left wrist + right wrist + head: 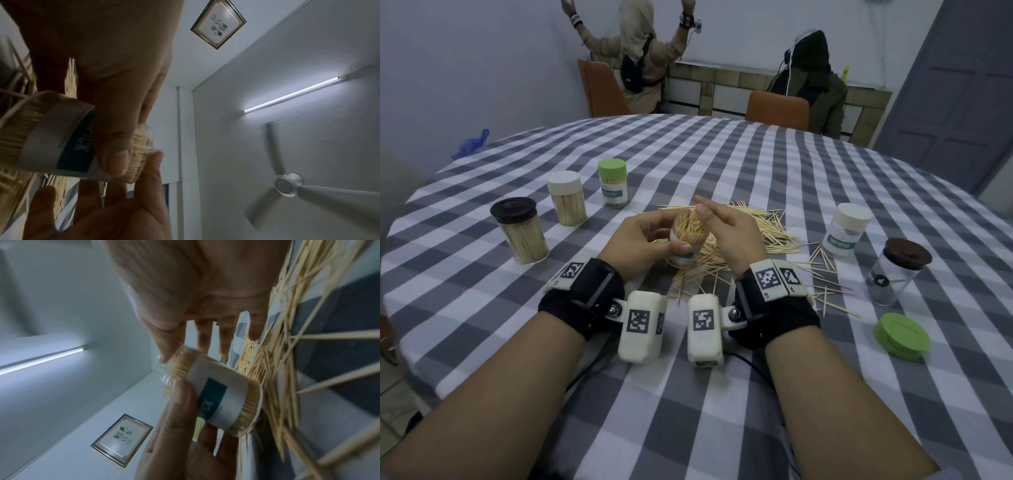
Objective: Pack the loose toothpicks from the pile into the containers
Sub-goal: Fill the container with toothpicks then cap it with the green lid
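My left hand (666, 234) grips a clear labelled container (685, 241), tilted and packed with toothpicks, just above the loose toothpick pile (756, 233) at mid-table. In the left wrist view my thumb (115, 155) lies across the container (57, 138) beside its teal label. My right hand (702, 208) hovers at the container's mouth with fingers straight, the thumb touching the toothpick tips. The right wrist view shows its fingers (203, 337) spread above the container (222, 395), with the pile (287, 361) behind.
Three lidded, filled containers stand at left: dark lid (520, 233), white lid (566, 198), green lid (613, 185). At right stand a white-lidded container (846, 229), a dark-lidded one (897, 270) and a loose green lid (902, 335). Two people sit beyond the table's far edge.
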